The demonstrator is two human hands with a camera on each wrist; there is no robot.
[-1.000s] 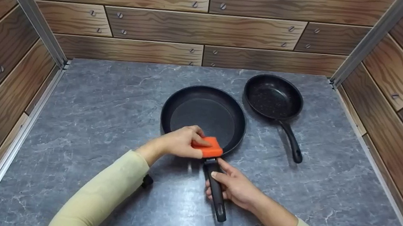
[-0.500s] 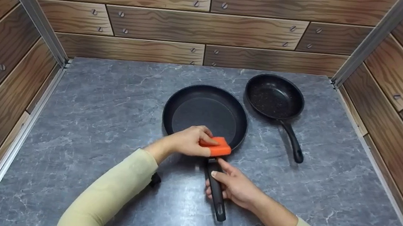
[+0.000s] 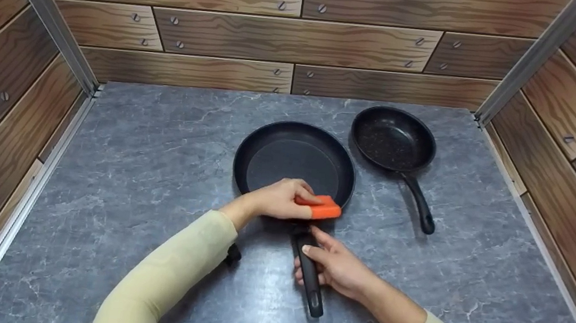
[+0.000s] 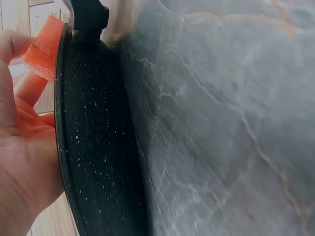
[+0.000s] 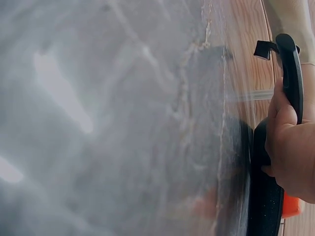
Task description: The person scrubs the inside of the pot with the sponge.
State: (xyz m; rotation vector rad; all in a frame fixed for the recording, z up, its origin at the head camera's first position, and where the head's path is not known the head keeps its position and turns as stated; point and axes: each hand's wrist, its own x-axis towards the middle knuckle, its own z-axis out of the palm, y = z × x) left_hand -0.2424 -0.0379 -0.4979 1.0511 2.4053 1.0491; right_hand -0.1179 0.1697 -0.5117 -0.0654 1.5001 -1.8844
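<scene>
An orange sponge (image 3: pixel 327 209) is pinched between the thumb and fingers of my left hand (image 3: pixel 284 198), at the near right rim of the large black frying pan (image 3: pixel 294 157). The left wrist view shows the sponge (image 4: pixel 43 51) over the rim, with the pan's speckled outer wall (image 4: pixel 98 137) beside the hand (image 4: pixel 24 162). My right hand (image 3: pixel 343 271) grips the pan's handle (image 3: pixel 311 287) near the pan end, thumb on top and fingers curled underneath. In the right wrist view, the handle (image 5: pixel 291 73) rises from the right hand (image 5: pixel 293 152).
A smaller speckled frying pan (image 3: pixel 393 139) stands at the back right, its handle (image 3: pixel 420 205) pointing toward the near side. Both pans are on a grey marbled tabletop (image 3: pixel 151 136). Wood-patterned walls (image 3: pixel 226 34) with metal corner posts (image 3: pixel 41 12) enclose the back and sides.
My left hand has slid the sponge to the right along the pan's near rim, away from the handle joint. The right hand keeps its grip on the handle.
</scene>
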